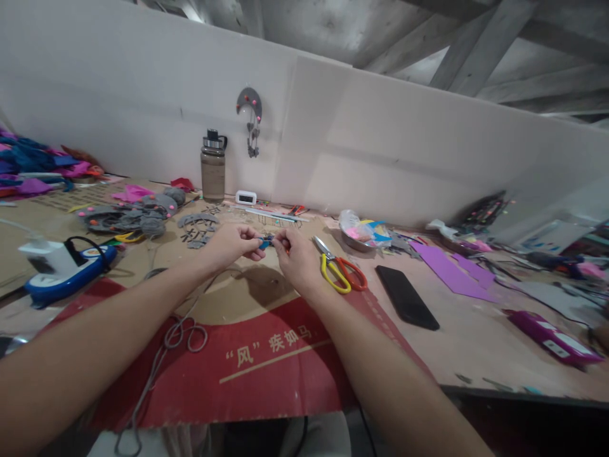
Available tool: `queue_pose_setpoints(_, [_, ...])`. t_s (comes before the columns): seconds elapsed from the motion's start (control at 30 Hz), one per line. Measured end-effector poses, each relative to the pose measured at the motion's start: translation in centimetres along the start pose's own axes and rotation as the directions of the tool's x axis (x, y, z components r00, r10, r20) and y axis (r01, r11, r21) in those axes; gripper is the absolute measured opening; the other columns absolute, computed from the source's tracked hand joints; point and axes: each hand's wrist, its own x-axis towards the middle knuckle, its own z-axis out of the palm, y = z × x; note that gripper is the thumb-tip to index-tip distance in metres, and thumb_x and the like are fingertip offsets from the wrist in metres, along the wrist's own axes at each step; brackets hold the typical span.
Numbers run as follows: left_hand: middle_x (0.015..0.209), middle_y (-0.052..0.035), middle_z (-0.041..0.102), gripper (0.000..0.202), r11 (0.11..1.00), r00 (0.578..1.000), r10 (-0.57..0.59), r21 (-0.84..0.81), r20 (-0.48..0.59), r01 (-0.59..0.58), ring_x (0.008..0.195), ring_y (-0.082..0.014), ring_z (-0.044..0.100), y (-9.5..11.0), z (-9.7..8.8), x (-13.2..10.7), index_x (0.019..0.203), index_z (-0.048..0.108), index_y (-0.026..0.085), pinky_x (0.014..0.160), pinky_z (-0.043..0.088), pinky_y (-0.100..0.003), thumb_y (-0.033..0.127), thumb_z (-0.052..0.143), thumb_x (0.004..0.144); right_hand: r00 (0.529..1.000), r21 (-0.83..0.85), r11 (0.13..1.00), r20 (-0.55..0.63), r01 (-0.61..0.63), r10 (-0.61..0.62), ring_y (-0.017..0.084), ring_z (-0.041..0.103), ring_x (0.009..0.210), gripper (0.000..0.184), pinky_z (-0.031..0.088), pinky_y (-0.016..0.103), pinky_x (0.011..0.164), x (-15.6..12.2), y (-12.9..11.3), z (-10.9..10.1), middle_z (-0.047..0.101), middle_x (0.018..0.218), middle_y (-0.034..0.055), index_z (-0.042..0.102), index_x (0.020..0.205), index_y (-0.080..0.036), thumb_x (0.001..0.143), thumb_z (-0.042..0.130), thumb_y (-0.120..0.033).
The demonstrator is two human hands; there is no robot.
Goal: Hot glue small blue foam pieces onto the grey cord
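Over the cardboard sheet (280,393), my left hand (242,241) pinches a small blue piece (264,243), perhaps felt. Its exact kind is too small to make out. My right hand (297,257) is closed with fingertips at the other end of the same piece, and some dark bits show between the two hands. Grey cord (174,336) lies in loops on the cardboard under my left forearm and hangs over the front edge. Just right of my right hand rest scissors (340,270) with one yellow and one orange handle.
Grey felt shapes (124,219) with pink beads lie at left, near a blue power strip (71,279). A bottle (213,168) stands by the wall, where a grey moon ornament (250,105) hangs. At right are a black phone (406,297), a bowl (359,243) and purple sheets (450,270).
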Motion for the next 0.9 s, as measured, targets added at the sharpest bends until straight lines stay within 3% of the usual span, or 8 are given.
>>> queue_pose_setpoints(0.3, [0.06, -0.006, 0.066, 0.011, 1.0, 1.0, -0.007, -0.025, -0.011, 0.006, 0.057, -0.0146, 0.064, -0.02, -0.04, 0.17, 0.073, 0.058, 0.011, 0.06, 0.052, -0.028, 0.02, 0.062, 0.069, 1.0, 0.035, 0.999, 0.012, 0.028, -0.029, 0.012, 0.046, 0.066, 0.01, 0.034, 0.024, 0.061, -0.21, 0.08, 0.28, 0.053, 0.07, 0.0005, 0.05, 0.075, -0.018, 0.081, 0.045, -0.024])
queue_pose_setpoints(0.9, [0.062, -0.0061, 0.067, 0.02, 0.998, 1.0, 0.001, -0.056, -0.016, -0.002, 0.058, -0.0142, 0.063, 0.05, 0.02, 0.07, 0.074, 0.06, 0.011, 0.062, 0.052, -0.028, 0.028, 0.067, 0.066, 0.998, 0.048, 0.998, 0.052, -0.042, 0.039, 0.013, 0.047, 0.064, 0.024, 0.032, 0.024, 0.059, 0.0, 0.15, 0.32, 0.054, 0.069, 0.0006, 0.052, 0.073, -0.019, 0.086, 0.039, -0.034])
